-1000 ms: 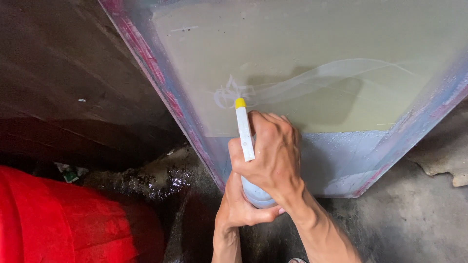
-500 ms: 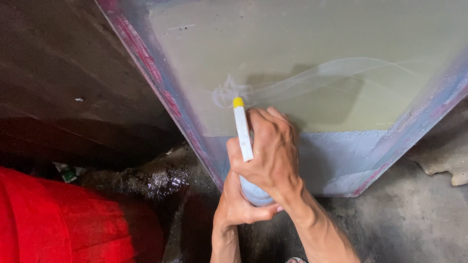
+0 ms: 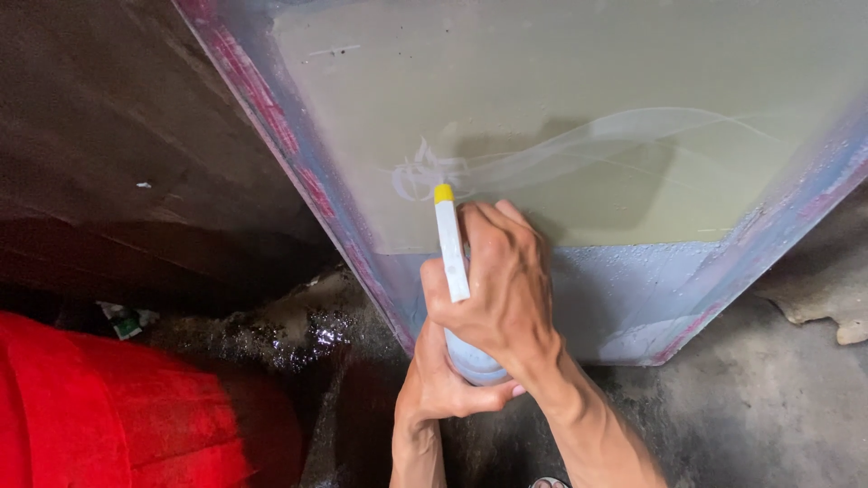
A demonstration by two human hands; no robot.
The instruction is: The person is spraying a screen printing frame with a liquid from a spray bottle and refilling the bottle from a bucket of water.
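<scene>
Spraying the screen.
Your right hand wraps the sprayer; your left hand cups its bottle at the screen's lower edge.

A framed printing screen leans across the upper middle and right, its lower corner resting on the wet floor. In front of that corner, the right hand wraps a spray bottle from above while the left hand cups its base from below, nozzle just before the mesh. A plastic tub sits at lower left, well apart from the hands.
</scene>
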